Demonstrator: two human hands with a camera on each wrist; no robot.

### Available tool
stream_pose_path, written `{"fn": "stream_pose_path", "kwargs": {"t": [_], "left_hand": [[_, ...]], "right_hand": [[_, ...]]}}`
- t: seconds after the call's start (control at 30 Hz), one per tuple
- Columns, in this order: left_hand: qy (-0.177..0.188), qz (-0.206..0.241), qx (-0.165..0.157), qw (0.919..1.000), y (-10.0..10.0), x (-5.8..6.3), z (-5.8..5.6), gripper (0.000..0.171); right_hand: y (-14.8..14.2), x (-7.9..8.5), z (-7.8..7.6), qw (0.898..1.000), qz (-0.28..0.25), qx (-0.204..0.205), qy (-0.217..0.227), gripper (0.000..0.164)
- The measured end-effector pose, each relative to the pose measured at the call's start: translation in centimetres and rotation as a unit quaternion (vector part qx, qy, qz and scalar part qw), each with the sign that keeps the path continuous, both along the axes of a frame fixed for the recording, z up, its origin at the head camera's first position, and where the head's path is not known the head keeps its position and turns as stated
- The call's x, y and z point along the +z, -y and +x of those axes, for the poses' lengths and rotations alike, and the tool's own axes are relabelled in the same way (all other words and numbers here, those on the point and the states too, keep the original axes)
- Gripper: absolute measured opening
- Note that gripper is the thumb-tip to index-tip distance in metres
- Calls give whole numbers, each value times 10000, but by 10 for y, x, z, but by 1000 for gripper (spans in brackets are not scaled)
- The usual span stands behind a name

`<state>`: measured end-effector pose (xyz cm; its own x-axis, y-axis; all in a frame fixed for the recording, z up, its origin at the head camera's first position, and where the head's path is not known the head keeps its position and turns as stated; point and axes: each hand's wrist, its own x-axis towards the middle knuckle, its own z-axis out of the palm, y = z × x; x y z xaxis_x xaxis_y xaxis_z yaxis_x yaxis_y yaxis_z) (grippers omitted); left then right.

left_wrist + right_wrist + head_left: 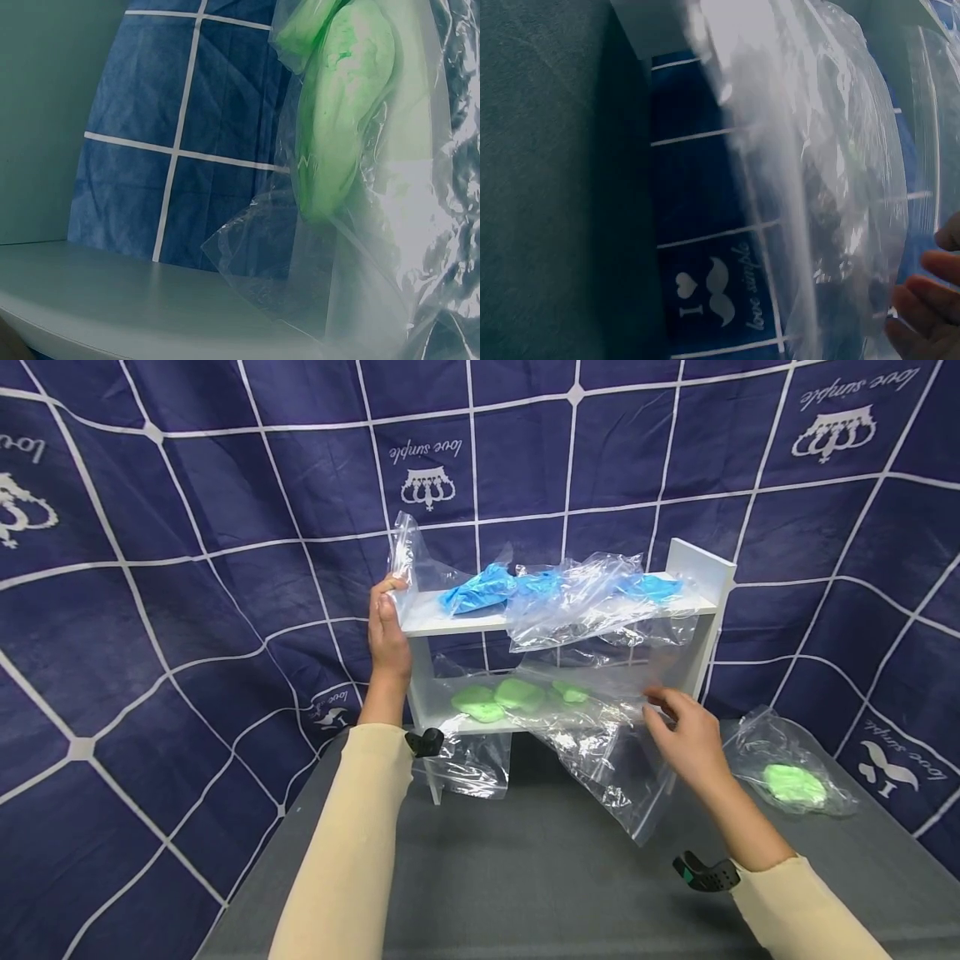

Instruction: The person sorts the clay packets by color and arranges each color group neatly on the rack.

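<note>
My left hand (388,631) grips the left side panel of a small white two-tier shelf (480,625), up by its top board. On the lower board lie clear plastic bags (600,731) with light green lumps (520,694) inside; one bag hangs over the front edge. My right hand (686,731) is at the right end of that board, its fingers loosely bent beside the hanging plastic. In the right wrist view, the fingers (922,300) stand right at the bag's edge. Close up in the left wrist view, a green lump (345,112) shows through clear plastic.
Clear bags with blue contents (480,589) lie across the top board. Another bag with a green lump (795,783) rests on the dark grey table (525,877), right of the shelf. A navy cloth (510,460) with white grid lines hangs behind and at both sides.
</note>
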<state>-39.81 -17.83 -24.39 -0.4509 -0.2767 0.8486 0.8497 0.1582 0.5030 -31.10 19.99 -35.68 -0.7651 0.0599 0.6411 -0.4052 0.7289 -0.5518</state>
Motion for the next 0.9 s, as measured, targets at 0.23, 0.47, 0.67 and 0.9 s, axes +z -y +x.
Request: {"fn": "stream_pose_path", "kwargs": {"t": [0.23, 0.47, 0.67, 0.9], "left_hand": [[37, -81, -2, 10000, -10, 12, 26, 33], [30, -74, -22, 10000, -9, 11, 24, 32], [-59, 7, -75, 10000, -2, 3, 2, 33], [-127, -12, -110, 9999, 0, -1, 0, 33]], "right_hand": [[-23, -11, 14, 9974, -600, -48, -404, 25], [-52, -28, 24, 9971, -693, -258, -164, 25], [-78, -43, 25, 9961, -820, -317, 66, 28], [-107, -69, 23, 9955, -805, -460, 193, 34]]}}
